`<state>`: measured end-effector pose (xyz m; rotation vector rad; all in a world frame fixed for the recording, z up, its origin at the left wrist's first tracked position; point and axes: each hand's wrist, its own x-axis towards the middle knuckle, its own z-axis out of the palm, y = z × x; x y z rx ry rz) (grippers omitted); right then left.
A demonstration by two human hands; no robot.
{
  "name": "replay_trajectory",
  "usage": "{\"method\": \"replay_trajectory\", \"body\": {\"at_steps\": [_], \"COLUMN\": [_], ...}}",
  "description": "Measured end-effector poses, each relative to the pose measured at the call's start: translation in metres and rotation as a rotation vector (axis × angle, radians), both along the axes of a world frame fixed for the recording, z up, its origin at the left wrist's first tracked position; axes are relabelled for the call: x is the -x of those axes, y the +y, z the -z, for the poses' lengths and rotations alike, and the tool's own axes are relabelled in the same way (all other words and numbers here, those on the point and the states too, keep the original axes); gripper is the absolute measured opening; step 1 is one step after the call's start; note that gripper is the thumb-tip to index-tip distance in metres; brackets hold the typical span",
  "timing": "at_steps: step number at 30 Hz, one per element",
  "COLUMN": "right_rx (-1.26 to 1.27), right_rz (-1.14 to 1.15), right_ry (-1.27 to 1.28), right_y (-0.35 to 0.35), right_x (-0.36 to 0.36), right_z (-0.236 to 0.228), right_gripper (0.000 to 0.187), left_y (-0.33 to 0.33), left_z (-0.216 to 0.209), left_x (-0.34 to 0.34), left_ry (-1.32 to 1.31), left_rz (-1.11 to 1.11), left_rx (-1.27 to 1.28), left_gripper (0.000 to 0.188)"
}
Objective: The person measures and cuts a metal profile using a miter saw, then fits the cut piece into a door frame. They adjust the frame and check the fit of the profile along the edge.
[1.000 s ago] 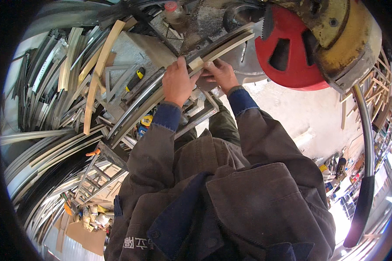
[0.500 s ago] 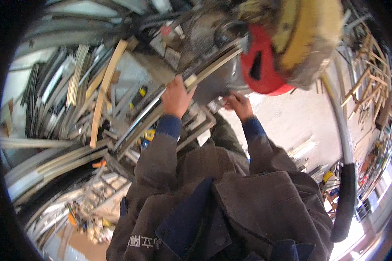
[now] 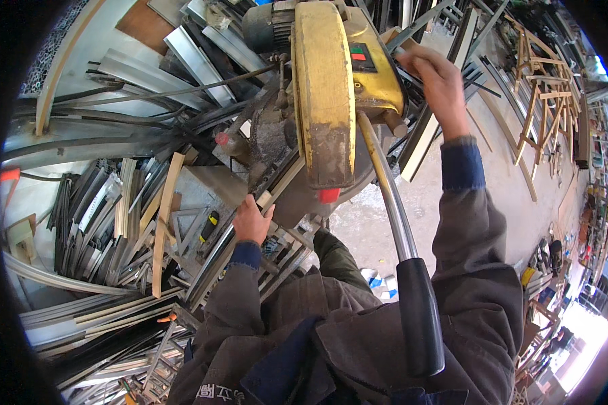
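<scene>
We see the yellow saw [image 3: 325, 94] above the pale strip [image 3: 287, 177], our right hand [image 3: 441, 88] curled beside the saw, though we cannot tell whether it grips anything, and our left hand [image 3: 251, 224] pinching the strip at its nearer part.

A short row of small white Chinese characters [image 3: 217, 393] stands on the left chest of the wearer's dark brown work jacket [image 3: 358, 341].
</scene>
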<state>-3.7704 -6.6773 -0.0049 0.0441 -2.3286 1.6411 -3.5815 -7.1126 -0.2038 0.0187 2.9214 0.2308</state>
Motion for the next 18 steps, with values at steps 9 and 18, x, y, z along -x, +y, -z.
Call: {"method": "replay_trajectory", "body": {"at_steps": [9,18], "right_rx": [-0.432,-0.940], "right_rz": [-0.152,-0.411], "right_ry": [0.109,0.381], "right_y": [-0.018,0.064], "right_x": [0.054,0.101], "right_z": [0.030,0.062], "right_gripper": [0.024,0.041], "left_y": [-0.005,-0.003], "left_z": [0.006,-0.006], "left_x": [-0.003,0.003], "left_ry": [0.196,0.037], "left_rz": [0.070,0.025], "left_rx": [-0.071,-0.066], "left_gripper": [0.058,0.059]}}
